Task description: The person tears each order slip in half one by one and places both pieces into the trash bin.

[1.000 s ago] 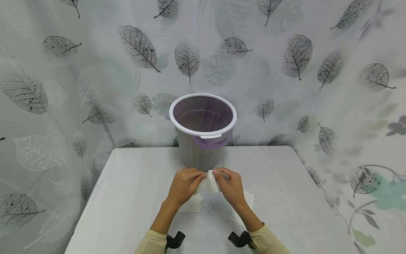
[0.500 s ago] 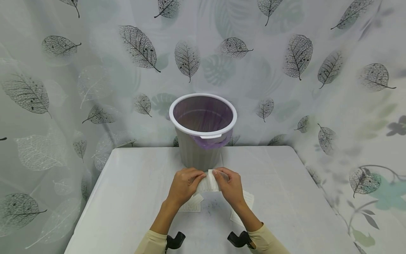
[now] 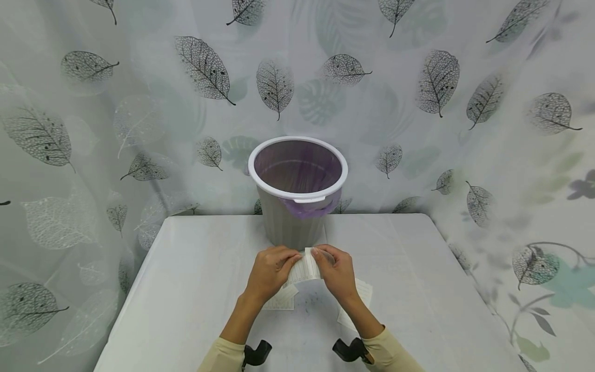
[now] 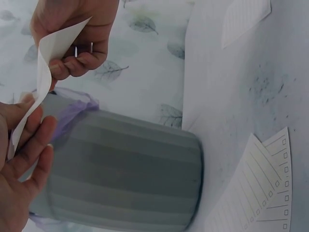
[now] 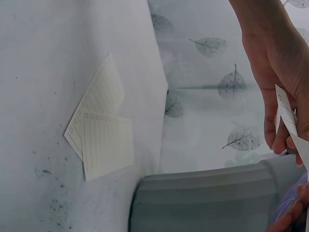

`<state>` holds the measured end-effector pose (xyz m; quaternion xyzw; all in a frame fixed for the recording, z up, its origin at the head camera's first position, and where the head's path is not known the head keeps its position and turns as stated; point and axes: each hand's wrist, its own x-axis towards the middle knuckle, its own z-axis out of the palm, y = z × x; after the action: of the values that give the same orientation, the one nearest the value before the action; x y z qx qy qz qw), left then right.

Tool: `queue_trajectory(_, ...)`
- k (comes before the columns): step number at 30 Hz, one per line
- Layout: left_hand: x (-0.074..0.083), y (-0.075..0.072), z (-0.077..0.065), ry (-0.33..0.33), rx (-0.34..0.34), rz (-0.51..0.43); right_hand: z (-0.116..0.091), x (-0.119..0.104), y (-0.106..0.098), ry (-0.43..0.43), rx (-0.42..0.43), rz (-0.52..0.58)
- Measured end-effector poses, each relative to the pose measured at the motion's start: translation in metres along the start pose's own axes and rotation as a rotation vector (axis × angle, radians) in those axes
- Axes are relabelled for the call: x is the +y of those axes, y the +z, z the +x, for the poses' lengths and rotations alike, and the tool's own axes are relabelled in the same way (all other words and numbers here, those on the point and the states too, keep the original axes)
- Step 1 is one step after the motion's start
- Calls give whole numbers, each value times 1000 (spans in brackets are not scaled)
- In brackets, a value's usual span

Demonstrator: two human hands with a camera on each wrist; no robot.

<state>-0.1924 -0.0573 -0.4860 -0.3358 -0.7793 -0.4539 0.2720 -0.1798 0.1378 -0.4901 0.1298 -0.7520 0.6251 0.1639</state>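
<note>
My left hand (image 3: 273, 267) and right hand (image 3: 338, 273) pinch a small lined paper sheet (image 3: 303, 270) between thumbs and fingers, just in front of the bin. In the left wrist view the sheet (image 4: 44, 77) curves between the two hands. A row of printed checkboxes shows on the part of the sheet (image 5: 285, 113) in the right wrist view. Below my left hand, overlapping lined sheets (image 3: 280, 300) lie on the table; the right wrist view shows these sheets (image 5: 107, 145) fanned. More paper (image 3: 364, 292) lies under my right wrist, partly hidden by it.
A grey trash bin (image 3: 290, 222) with a white rim stands at the table's back, lined with a purple bag (image 3: 304, 208). White cloth covers the table (image 3: 195, 279); dark specks mark it between the papers. A leaf-print curtain (image 3: 153, 124) hangs behind and at both sides.
The held sheet bows slightly more, and its upper edge sits a touch higher. Both hands keep almost the same place and pinch; the bin and loose papers stay put.
</note>
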Motion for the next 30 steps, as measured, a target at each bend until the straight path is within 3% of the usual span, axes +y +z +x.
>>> queue_trajectory(18, 1, 1, 1, -2, -3, -1, 1, -5, 3, 78, 32, -49)
queue_trajectory(30, 3, -1, 2, 13, 13, 7, 2, 2, 1, 28, 23, -40)
